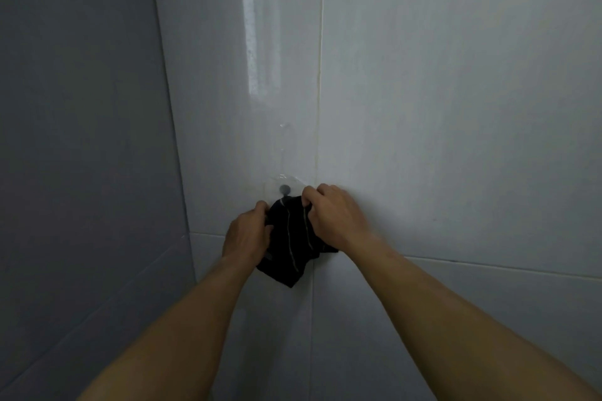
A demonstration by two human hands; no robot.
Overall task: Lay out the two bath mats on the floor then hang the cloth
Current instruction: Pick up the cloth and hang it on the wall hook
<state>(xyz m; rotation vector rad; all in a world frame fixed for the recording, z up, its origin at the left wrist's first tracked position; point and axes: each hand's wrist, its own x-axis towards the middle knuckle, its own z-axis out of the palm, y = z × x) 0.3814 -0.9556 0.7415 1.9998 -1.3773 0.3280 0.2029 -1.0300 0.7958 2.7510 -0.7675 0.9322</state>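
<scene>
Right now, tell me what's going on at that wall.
A person holds a black striped cloth in both hands against the tiled wall, just under a small dark hook. The left hand grips its left edge; the right hand pinches its top right. The cloth's top reaches the hook, but whether it is caught on it I cannot tell.

- hook (285,189): sat on the wall (456,107), just left of a vertical tile joint (321,75).
- cloth (290,238): hung against the wall directly below the hook, its top corner at the hook.
- left hand (247,231): gripped the cloth's left edge, below and left of the hook.
- right hand (332,215): pinched the cloth's upper right, just right of the hook.
- side wall (81,140): stood left of all these, meeting the wall at a corner.
</scene>
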